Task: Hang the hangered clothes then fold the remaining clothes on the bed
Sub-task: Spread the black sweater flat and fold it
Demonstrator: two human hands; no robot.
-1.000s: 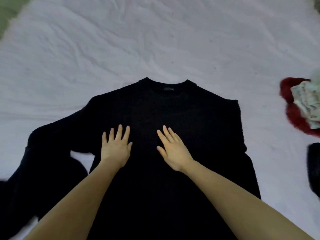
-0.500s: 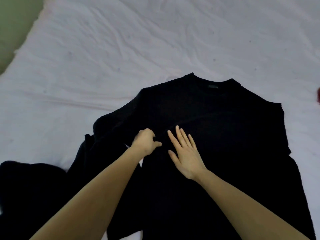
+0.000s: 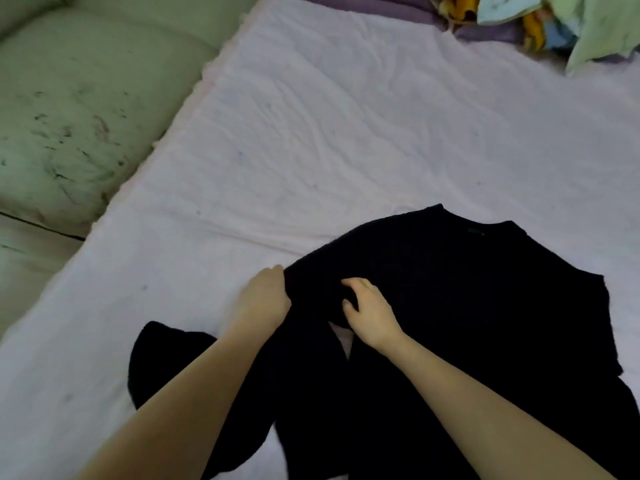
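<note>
Black sweater (image 3: 467, 306) lies on the bed (image 3: 311, 133), collar away from the person. Left hand (image 3: 265, 299) grips its shoulder edge (fingers hidden in the fabric); right hand (image 3: 369, 311), fingers curled, pinches the chest.

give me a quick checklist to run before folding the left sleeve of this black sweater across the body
1. Left hand has the sweater's shoulder edge: ok, fingers curl at the fabric.
2. Right hand steadies the chest: ok, it rests on the cloth with fingers bent.
3. Black sweater lies flat: not ok, the left shoulder is bunched.
4. Left sleeve laid out straight: not ok, it sits crumpled by the forearm.
5. Pink sheet beyond the collar is free for working: ok.
6. Hem squared up: cannot tell, it runs out of view.
</note>
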